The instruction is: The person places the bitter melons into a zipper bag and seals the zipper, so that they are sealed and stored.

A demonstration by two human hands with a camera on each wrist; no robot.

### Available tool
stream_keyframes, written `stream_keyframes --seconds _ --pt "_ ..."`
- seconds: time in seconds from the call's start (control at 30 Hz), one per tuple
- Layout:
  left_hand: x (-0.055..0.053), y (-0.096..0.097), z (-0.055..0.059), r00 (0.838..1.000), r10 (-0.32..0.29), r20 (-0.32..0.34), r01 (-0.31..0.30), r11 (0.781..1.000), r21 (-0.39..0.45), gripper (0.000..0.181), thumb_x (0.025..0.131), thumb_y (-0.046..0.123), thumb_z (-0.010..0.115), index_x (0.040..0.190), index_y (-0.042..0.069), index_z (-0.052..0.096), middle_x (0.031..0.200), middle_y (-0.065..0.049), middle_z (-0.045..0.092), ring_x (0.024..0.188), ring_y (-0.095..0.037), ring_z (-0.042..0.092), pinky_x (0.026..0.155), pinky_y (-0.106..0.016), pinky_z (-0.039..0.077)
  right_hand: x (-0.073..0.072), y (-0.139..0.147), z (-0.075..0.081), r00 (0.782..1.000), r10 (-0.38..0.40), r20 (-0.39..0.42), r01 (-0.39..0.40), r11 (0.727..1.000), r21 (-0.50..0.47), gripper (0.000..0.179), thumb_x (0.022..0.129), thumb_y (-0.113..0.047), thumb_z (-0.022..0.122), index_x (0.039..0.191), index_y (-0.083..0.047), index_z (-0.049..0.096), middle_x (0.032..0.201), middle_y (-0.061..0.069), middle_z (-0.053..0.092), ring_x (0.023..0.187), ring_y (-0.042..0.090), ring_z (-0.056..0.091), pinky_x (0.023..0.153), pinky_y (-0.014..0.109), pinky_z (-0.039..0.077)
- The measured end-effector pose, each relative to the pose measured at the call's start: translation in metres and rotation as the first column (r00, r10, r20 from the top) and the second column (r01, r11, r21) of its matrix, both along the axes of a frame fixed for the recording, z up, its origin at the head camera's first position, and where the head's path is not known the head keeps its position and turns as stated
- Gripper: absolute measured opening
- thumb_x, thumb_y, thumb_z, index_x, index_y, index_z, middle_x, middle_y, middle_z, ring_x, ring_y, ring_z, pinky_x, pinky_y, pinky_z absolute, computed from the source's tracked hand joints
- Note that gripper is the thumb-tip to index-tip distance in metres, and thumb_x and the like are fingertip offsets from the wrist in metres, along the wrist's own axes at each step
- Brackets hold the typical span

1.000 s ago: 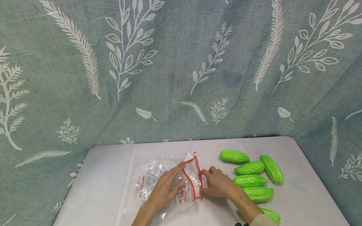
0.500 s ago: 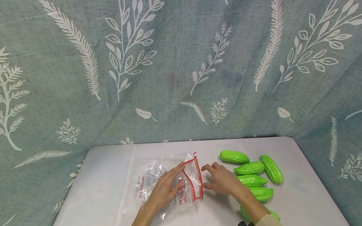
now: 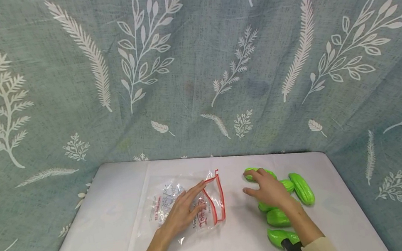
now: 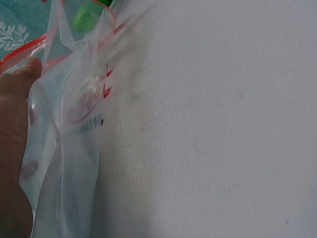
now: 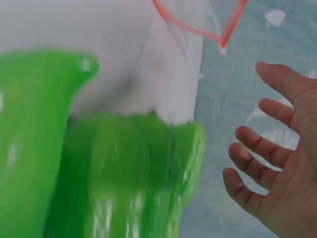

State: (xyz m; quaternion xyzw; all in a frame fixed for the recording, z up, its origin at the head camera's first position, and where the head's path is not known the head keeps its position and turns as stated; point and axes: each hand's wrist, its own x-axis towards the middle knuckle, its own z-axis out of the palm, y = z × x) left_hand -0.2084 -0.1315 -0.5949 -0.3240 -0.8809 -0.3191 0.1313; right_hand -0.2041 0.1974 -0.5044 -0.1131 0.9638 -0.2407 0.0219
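Note:
A clear plastic zip bag (image 3: 162, 219) with red edging lies on the white table, its mouth spread toward the right. My left hand (image 3: 181, 211) rests on the bag, fingers extended; the left wrist view shows the thumb against the plastic bag (image 4: 74, 134). Over the bitter gourds hovers my right hand (image 3: 269, 188), fingers spread and holding nothing. Its fingertips are nearest the back bitter gourd (image 3: 270, 172), partly hidden by the hand. In the right wrist view the hand (image 5: 282, 148) is apart from the blurred bitter gourds (image 5: 133, 168).
Another bitter gourd (image 3: 301, 189) lies at the far right of the group, and one (image 3: 280, 236) near the front, partly behind my right wrist. The white table (image 3: 87, 240) ends at the back against a patterned green-blue cloth (image 3: 180, 82).
My right hand has left the bag's red-edged mouth and moved right and up over the bitter gourds, its fingers opening wider. The left hand and the bag have stayed put.

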Motion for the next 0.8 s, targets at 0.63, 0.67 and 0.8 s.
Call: stream_keyframes --seconds 0.63,0.67,0.8 --pt "0.0 -0.001 -0.001 1.0 -0.021 -0.02 0.021 1.0 -0.01 0.073 0.095 0.025 0.071 0.158 0.021 0.035 0.161 -0.002 0.038 0.141 -0.023 0.045 0.112 -0.061 0.035 0.015 0.104 0.005 0.984 -0.179 0.002 0.179 0.984 -0.004 0.059 0.097 -0.046 0.064 0.144 -0.014 0.05 0.124 0.021 0.058 0.103 0.037 0.062 0.074 0.053 0.053" --pt "0.0 0.0 0.0 1.0 -0.022 -0.014 0.022 1.0 -0.008 0.072 0.095 0.026 0.07 0.158 0.021 0.035 0.161 -0.002 0.037 0.142 -0.023 0.045 0.113 -0.06 0.035 0.015 0.109 0.004 0.982 -0.191 0.004 0.191 0.981 -0.005 0.059 0.097 -0.046 0.063 0.144 -0.013 0.05 0.124 0.021 0.058 0.102 0.037 0.062 0.073 0.052 0.053" --pt "0.001 0.0 0.0 1.0 -0.018 0.011 0.018 1.0 0.001 0.071 0.096 0.028 0.069 0.158 0.024 0.034 0.163 0.003 0.034 0.142 -0.026 0.044 0.114 -0.063 0.033 0.019 0.125 0.0 0.972 -0.236 0.005 0.236 0.971 -0.019 0.061 0.098 -0.048 0.062 0.144 -0.011 0.049 0.123 0.024 0.057 0.1 0.039 0.062 0.07 0.051 0.053"
